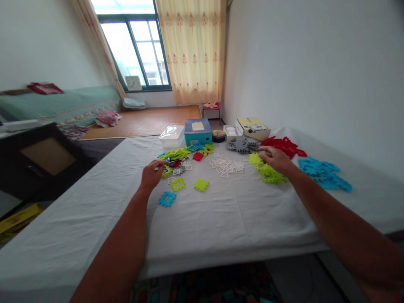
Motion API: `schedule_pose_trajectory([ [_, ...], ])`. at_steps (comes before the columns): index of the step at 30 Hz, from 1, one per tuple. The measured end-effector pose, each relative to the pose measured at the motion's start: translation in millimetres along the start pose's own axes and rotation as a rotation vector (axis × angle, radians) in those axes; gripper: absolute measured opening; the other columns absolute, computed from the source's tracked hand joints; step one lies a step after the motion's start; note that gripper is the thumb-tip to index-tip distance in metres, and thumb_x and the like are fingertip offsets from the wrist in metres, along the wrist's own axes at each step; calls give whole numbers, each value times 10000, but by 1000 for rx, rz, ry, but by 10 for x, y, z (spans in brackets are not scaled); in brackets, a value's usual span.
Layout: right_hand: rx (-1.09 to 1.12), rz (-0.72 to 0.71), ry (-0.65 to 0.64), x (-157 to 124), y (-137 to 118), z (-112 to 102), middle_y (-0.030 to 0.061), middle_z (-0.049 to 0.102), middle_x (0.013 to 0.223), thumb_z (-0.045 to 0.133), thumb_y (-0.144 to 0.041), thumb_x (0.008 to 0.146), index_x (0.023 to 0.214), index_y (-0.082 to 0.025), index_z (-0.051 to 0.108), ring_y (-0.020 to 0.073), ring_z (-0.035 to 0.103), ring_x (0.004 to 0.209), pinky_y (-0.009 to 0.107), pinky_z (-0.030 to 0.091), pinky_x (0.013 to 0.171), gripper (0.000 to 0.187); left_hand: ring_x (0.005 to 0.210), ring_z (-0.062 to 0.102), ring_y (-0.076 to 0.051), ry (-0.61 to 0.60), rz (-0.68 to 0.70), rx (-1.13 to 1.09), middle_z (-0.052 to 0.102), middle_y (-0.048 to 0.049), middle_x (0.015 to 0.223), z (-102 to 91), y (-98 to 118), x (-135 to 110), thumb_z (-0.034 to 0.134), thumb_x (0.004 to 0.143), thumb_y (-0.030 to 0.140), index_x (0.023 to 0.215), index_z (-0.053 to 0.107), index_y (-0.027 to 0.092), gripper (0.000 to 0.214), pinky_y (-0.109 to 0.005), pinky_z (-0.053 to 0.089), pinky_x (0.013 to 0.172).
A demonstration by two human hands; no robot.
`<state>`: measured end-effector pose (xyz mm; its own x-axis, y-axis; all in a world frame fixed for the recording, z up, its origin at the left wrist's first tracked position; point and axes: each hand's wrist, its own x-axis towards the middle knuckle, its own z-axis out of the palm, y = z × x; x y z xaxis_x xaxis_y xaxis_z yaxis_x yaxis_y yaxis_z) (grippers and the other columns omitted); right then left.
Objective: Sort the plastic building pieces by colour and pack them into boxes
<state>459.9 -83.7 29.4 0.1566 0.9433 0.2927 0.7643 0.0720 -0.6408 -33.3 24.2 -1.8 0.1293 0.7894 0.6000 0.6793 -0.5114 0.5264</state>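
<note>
My left hand [152,172] reaches to the near left side of a mixed heap of interlocking plastic tiles [175,153]. Its thumb and fingers are pinched together; what lies between them is too small to make out. My right hand [275,159] hovers by the yellow-green tile pile [272,173], palm down, with its fingers a little apart. One yellow-green tile [255,158] lies just below its fingertips. Beyond them is a grey tile pile [243,145]. White window-frame pieces [226,165] are spread between my hands.
Loose on the white cloth [202,227] lie a blue frame tile [167,199], a green frame tile [178,184] and a solid green tile [201,184]. Red tiles [284,146] and blue tiles [323,172] are heaped at right. A blue box [198,131], clear tub [172,135] and yellow box [253,128] stand behind.
</note>
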Motion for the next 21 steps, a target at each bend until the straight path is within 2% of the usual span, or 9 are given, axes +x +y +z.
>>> schedule_pose_trajectory([
  [2,-44,73,-1,-11,243,-233,82,706,852,542,-390,845,1087,-142,629,154,632,662,247,485,597,358,892,663,-182,-12,2,11,725,-24,929,17,5,-7,485,768,257,906,738,210,292,-296,506,889],
  [5,-266,47,-21,-74,406,-413,70,709,842,517,-388,865,970,-171,677,168,634,698,265,481,634,289,889,663,-184,-18,-3,8,723,-26,927,41,-9,-14,479,771,267,913,735,210,298,-300,510,883],
  [7,-449,20,58,-109,351,-412,88,705,902,501,-397,878,946,-185,701,206,642,789,296,476,671,299,883,663,-186,-24,2,12,722,-31,933,56,-22,-16,482,773,273,910,735,204,296,-302,510,880],
  [9,-533,-47,148,-126,168,-301,113,690,998,486,-391,893,983,-182,705,229,637,873,315,475,715,316,880,661,-188,-31,13,20,721,-37,934,69,-29,-19,485,778,280,907,736,198,294,-304,509,880],
  [11,-469,-180,112,-138,-116,-77,108,679,1045,489,-375,902,1028,-177,693,202,638,845,302,476,740,311,893,657,-190,-48,19,36,720,-39,933,75,-31,-25,484,784,277,907,738,199,293,-301,511,870],
  [13,-344,-333,-49,-166,-454,238,84,678,1055,510,-364,903,1056,-186,680,156,631,753,283,478,750,290,917,652,-189,-81,25,68,719,-37,940,66,-32,-35,474,795,263,912,740,208,296,-295,513,864],
  [15,-265,-447,-215,-219,-785,600,73,673,1073,524,-355,904,1083,-200,668,145,626,743,284,480,768,277,932,650,-189,-118,23,131,718,-32,964,37,-38,-47,464,806,239,926,742,223,303,-299,510,871],
  [18,-258,-560,-357,-328,-1169,1118,93,665,1120,550,-374,898,1142,-213,648,206,615,957,321,465,856,308,920,656,-196,-147,-18,236,715,-32,996,-29,-54,-65,465,807,189,944,742,236,313,-320,505,883],
  [21,-334,-598,-372,-435,-1368,1490,127,650,1164,579,-451,875,1207,-217,624,270,557,1083,384,435,919,409,910,660,-208,-185,-37,259,720,-40,992,-67,-58,-77,478,803,162,938,745,232,307,-336,504,884],
])
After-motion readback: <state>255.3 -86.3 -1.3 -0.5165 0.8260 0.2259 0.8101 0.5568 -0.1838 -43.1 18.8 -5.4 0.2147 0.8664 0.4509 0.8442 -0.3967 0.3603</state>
